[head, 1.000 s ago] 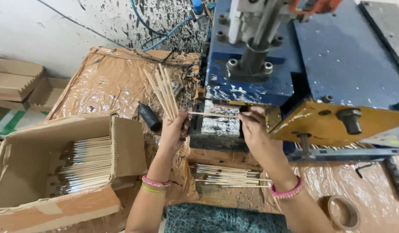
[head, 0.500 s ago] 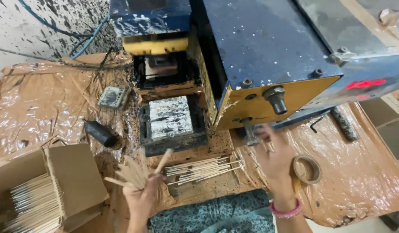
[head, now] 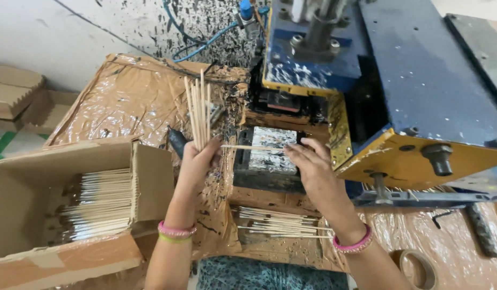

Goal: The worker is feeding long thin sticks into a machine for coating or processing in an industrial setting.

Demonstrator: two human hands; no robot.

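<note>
My left hand [head: 197, 161] is closed around a bunch of sticks [head: 197, 110], held upright so they fan out above my fist, over the brown plastic-covered bench [head: 119, 102]. My right hand [head: 313, 166] is half open, its fingertips pinching the end of a single stick [head: 254, 147] that lies level across the paint-spattered block [head: 271, 150] at the front of the blue and yellow machine [head: 420, 91]; the stick's other end reaches toward my left thumb, though I cannot tell whether it touches. Just below the block, a loose pile of sticks [head: 278, 223] lies flat on the bench between my wrists. To my left sits an open cardboard box [head: 152, 177] with sticks stacked inside, their tips dark. A roll of tape [head: 418, 268] rests near my right forearm, and a blue hose [head: 205, 43] runs along the spattered wall behind.
</note>
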